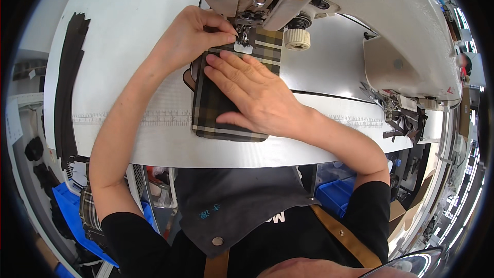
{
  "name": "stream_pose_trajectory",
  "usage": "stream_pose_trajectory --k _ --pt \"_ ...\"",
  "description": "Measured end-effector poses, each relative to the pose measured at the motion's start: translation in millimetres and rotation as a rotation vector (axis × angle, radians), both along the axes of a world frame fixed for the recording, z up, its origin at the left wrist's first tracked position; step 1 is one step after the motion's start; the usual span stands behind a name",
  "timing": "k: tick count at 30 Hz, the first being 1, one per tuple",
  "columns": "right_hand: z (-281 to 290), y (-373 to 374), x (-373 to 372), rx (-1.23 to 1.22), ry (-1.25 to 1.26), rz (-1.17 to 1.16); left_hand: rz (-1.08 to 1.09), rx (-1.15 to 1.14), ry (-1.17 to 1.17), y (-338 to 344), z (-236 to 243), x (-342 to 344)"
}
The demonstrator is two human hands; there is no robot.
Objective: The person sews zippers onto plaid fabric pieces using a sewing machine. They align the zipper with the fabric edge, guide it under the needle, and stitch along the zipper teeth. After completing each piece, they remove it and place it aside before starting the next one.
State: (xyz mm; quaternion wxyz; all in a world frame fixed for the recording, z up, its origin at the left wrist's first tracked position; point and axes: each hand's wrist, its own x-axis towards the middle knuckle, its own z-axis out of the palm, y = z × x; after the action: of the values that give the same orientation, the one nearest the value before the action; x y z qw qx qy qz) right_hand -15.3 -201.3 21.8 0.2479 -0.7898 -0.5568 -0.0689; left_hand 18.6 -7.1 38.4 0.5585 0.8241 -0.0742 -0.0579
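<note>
So the plaid fabric piece (pixel 226 100) is lying flat on the white worktop (pixel 128 15), its far end tucked right under the presser foot (pixel 244 46) of the big cream sewing machine (pixel 391 25); its near end, with a pale trimmed edge, sits just past the ruler strip (pixel 128 118) printed along the worktop's front. The right hand (pixel 257 95) is spread open and pressed flat on top of the fabric, fingers pointing up-left toward the foot, not gripping anything; the left hand (pixel 198 33) is curled in from the other side with its fingertips pinched down at the fabric's top edge right next to the foot, though I can't tell whether it's really got hold of the cloth or is just pushing on it.

The worktop is mostly bare and white; a long dark strap (pixel 69 82) lies along its left side, and a pile of scissors and metal clips (pixel 396 110) sits at the right under the machine's body; a cream handwheel knob (pixel 297 38) pokes out just right of the fabric. Below the worktop's front edge there are blue bins (pixel 334 195) and a dark apron with tan straps (pixel 247 211); off to the far right the room looks like a workshop, but it's too warped to make out much.
</note>
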Motion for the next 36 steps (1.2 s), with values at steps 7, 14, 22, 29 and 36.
stream_pose_trajectory --k 7,14,22,29,36 --pt "-4.8 4.9 -3.6 -0.089 0.031 0.045 -0.014 0.017 -0.146 -0.6 -8.1 -4.0" --pt "-6.1 4.6 -3.3 -0.154 0.034 0.049 -0.005 0.046 -0.099 -1.5 -4.9 -3.2" --pt "-6.4 5.4 -3.7 -0.079 0.024 0.051 -0.019 0.242 -0.436 -0.8 -22.3 -12.0" --pt "-4.3 -23.1 27.0 0.110 0.316 -0.165 -0.080 0.484 -0.855 -2.5 -31.2 -15.1" --pt "-15.1 -13.5 56.4 0.286 0.249 -0.231 -0.082 0.524 -0.889 -4.6 -32.1 -17.3"
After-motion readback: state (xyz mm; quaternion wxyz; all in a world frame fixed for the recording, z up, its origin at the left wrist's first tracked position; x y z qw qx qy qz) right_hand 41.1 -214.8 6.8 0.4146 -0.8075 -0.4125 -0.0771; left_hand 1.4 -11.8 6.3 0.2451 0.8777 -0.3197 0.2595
